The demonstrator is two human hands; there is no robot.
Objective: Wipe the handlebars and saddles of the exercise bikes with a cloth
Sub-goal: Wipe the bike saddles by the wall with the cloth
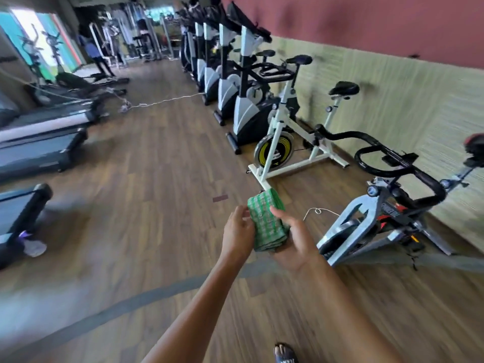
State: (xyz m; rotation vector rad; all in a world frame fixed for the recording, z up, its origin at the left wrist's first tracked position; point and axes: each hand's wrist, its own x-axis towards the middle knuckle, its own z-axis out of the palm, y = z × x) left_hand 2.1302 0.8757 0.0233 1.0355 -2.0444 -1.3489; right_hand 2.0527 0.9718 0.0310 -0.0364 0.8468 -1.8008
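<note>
A folded green-and-white checked cloth (265, 221) lies in my right hand (294, 241), whose thumb presses on top of it. My left hand (239, 231) touches the cloth's left edge with loosely curled fingers. To the right stands the nearest exercise bike (377, 218), grey-framed, with black handlebars (408, 169) and a red-and-black saddle (475, 146) at the frame's right edge. Behind it is a white bike (285, 142) with a yellow flywheel, a black saddle (343, 88) and handlebars (275, 69). Both hands are well short of the bikes.
More upright bikes (235, 82) line the right wall into the distance. Treadmills (44, 142) stand along the left. A white cable (167, 100) crosses the wooden floor. A person (97, 53) stands far back. My foot (285, 353) shows at the bottom.
</note>
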